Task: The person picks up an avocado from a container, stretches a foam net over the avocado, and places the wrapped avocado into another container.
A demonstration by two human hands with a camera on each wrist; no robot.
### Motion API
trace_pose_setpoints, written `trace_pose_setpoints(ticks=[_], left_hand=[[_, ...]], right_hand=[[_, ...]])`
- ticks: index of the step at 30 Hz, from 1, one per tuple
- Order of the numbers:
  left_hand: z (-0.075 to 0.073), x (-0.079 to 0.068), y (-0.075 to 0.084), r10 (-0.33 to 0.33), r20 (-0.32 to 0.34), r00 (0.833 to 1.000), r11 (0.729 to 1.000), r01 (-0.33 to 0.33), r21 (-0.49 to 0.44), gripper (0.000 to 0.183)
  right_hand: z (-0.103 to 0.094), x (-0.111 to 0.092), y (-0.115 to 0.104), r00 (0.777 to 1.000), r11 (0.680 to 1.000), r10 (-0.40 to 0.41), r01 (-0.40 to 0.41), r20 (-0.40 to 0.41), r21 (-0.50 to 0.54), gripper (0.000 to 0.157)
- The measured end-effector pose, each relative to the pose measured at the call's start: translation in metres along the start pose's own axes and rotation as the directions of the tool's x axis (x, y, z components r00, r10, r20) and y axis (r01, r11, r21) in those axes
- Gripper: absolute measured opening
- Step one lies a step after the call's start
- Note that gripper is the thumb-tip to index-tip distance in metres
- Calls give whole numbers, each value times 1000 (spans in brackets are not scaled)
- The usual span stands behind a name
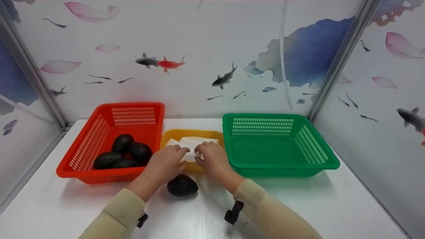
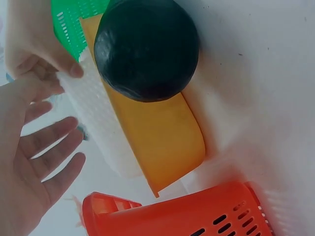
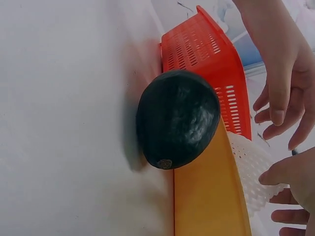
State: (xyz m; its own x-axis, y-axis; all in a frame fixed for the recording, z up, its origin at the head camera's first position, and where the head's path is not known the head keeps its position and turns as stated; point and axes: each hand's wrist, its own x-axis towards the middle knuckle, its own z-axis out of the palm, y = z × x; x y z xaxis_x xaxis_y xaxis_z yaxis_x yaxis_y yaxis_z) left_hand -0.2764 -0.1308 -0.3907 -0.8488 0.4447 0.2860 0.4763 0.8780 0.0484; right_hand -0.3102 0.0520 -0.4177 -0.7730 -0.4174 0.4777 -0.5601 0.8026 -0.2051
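A yellow basket (image 1: pixel 192 167) in the middle holds several white foam net sleeves (image 1: pixel 190 143). Both hands are over it. My right hand (image 1: pixel 215 160) pinches the edge of a foam net sleeve (image 3: pixel 248 167) between thumb and fingers. Close to the same sleeve, my left hand (image 1: pixel 166 166) has its fingers loosely spread, and in the right wrist view they are apart from the netting. One dark avocado (image 1: pixel 182 186) lies on the table in front of the yellow basket, below and between the wrists. It looms large in both wrist views.
To the left stands a red basket (image 1: pixel 99 176) with several dark avocados (image 1: pixel 122 143) in it. A green basket (image 1: pixel 282 171) stands on the right. The white table (image 1: pixel 206 215) backs onto a wall panel (image 1: pixel 199 96) painted with fish.
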Motion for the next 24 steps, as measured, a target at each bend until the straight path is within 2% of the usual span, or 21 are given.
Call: trace_pose_setpoints(ticks=[4, 10, 14, 19, 24], left_hand=[[2, -2, -1, -5, -74, 997, 1000, 5, -6, 48], [2, -3, -2, -24, -158, 987, 1000, 21, -24, 75], [0, -3, -2, -26, -183, 983, 1000, 25, -11, 84], [-1, -4, -3, -28, -190, 981, 1000, 25, -17, 88], [-1, -10, -4, -37, -206, 978, 999, 31, -29, 81]], right_hand=[[-10, -1, -2, 999, 1000, -12, 13, -46, 27, 13], [-29, -4, -3, 992, 995, -28, 40, -126, 96, 13], [-41, -5, -3, 990, 990, -43, 60, -138, 127, 13], [-54, -7, -4, 990, 987, -48, 67, -131, 148, 14], [-62, -13, -5, 996, 989, -35, 46, -81, 138, 13]])
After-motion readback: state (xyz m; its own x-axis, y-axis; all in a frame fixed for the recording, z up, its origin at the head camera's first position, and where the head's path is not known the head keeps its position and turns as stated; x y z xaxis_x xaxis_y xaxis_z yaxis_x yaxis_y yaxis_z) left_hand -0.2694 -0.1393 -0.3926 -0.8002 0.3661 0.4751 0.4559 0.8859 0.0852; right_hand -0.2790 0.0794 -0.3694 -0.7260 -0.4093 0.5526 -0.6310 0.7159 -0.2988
